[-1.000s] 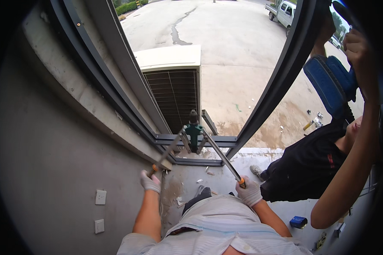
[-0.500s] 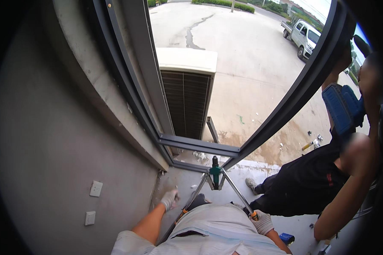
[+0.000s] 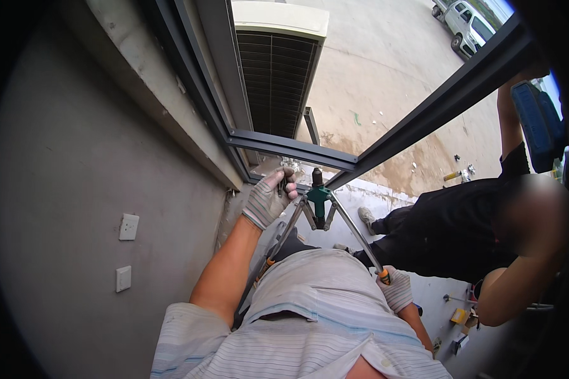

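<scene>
A two-handled lever riveter (image 3: 320,197) with a green body, dark nose and steel arms stands upright before my belly, nose pointing away. My right hand (image 3: 396,290), in a striped work glove, is closed round the orange grip (image 3: 384,276) of its right arm. The left arm's orange grip (image 3: 269,262) rests against my left side with no hand on it. My gloved left hand (image 3: 267,201) is raised just left of the riveter's nose, fingertips pinched on small thin dark pieces, too small to name for certain.
A dark grey metal frame (image 3: 291,146) crosses ahead, with an outdoor air-conditioner unit (image 3: 275,76) beyond it. The wall with a socket (image 3: 129,227) is on the left. At right, a co-worker in black (image 3: 455,221) reaches up beside a blue power tool (image 3: 537,126). Boxes (image 3: 459,316) lie on the floor.
My left hand has risen from low beside the riveter to its nose. My right hand stays on the grip. The view has tipped down, and the co-worker's blue tool appears farther right.
</scene>
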`<state>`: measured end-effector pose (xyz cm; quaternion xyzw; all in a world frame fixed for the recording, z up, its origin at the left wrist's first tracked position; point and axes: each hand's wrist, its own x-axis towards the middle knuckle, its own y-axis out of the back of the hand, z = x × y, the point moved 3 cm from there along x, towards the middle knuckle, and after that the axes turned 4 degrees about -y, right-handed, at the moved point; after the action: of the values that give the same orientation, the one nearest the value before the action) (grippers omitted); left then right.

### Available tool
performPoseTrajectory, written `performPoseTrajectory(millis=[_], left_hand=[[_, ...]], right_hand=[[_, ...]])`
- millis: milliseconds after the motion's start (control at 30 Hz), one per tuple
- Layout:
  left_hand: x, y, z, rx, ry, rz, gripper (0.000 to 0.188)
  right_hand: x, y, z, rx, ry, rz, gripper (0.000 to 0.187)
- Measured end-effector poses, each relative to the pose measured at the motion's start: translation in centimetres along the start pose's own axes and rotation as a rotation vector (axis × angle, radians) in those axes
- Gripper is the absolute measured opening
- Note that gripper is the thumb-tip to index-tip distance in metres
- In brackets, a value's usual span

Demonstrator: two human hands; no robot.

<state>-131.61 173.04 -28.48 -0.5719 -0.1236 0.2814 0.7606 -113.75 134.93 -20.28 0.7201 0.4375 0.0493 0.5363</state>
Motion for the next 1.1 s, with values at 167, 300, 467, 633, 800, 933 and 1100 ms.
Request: performPoseTrajectory(millis=[167, 300, 467, 633, 800, 933, 1100], left_hand=[[0.5, -0.8, -0.2, -0.003, -0.019, -0.043, 0.025], [0.8, -1.1, -0.6, 0.103, -0.007, -0.051, 0.026], [0.6, -2.5, 0.0, 0.288, 0.084, -0.100, 0.023], [1.2, -3.6, 0.4, 0.382, 0.085, -0.055, 0.012], [1.6, -4.3, 0.5, 0.507, 0.088, -0.039, 0.013], [2.2, -5.4, 0.8, 0.669, 0.109, -0.064, 0.016], [3.0, -6.3, 0.6, 0.709, 0.163, -0.114, 0.031]], right_hand=[[-0.6, 0.2, -0.6, -0.032, 0.060, 0.053, 0.020], [-1.0, 0.7, -1.3, -0.067, 0.023, 0.035, 0.018], [-1.4, 1.2, -1.5, -0.067, 0.010, 0.041, 0.018], [-2.0, 1.7, -0.7, -0.108, -0.009, 0.042, 0.017], [-2.5, 2.1, -0.5, -0.126, -0.007, 0.020, 0.018], [-2.6, 2.3, -0.3, -0.133, -0.023, 0.016, 0.019], [-2.5, 2.5, 0.6, -0.158, -0.022, 0.012, 0.020]])
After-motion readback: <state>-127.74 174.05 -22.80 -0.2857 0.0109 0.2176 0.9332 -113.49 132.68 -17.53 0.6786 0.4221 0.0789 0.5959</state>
